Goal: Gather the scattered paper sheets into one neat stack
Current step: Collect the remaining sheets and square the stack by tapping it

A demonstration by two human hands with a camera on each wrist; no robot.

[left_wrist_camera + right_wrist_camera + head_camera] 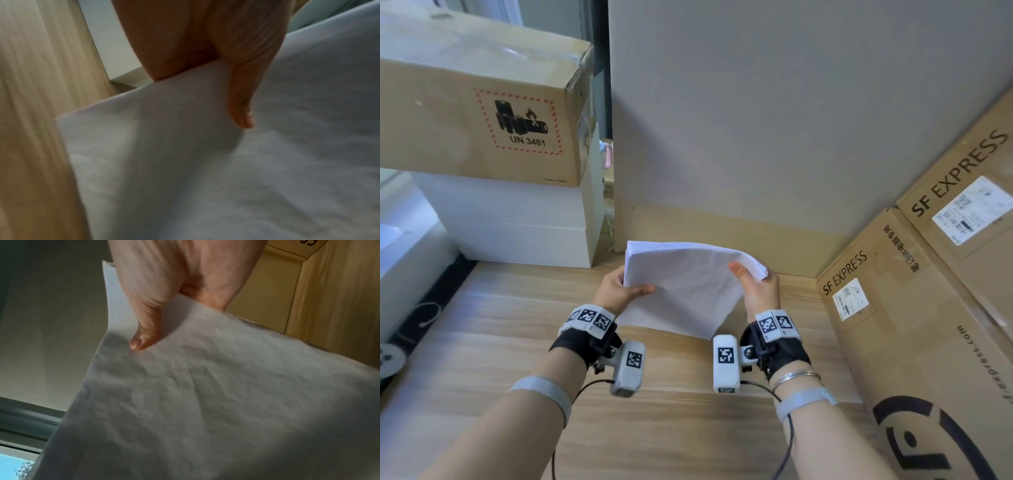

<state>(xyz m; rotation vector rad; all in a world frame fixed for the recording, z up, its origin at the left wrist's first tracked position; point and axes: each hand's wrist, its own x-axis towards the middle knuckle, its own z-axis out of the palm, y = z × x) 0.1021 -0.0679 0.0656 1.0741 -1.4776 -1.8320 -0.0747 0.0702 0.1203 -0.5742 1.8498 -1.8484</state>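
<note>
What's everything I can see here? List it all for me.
paper stack: one, white, held up over the desk between both hands
desk: one, light wood, underneath
UN 3481 box: one, brown, upper left, on the white boxes
white boxes: two it seems, stacked at left
SF Express boxes: two, brown, at right
left hand: grips the stack's left edge
right hand: grips the stack's right edge
</note>
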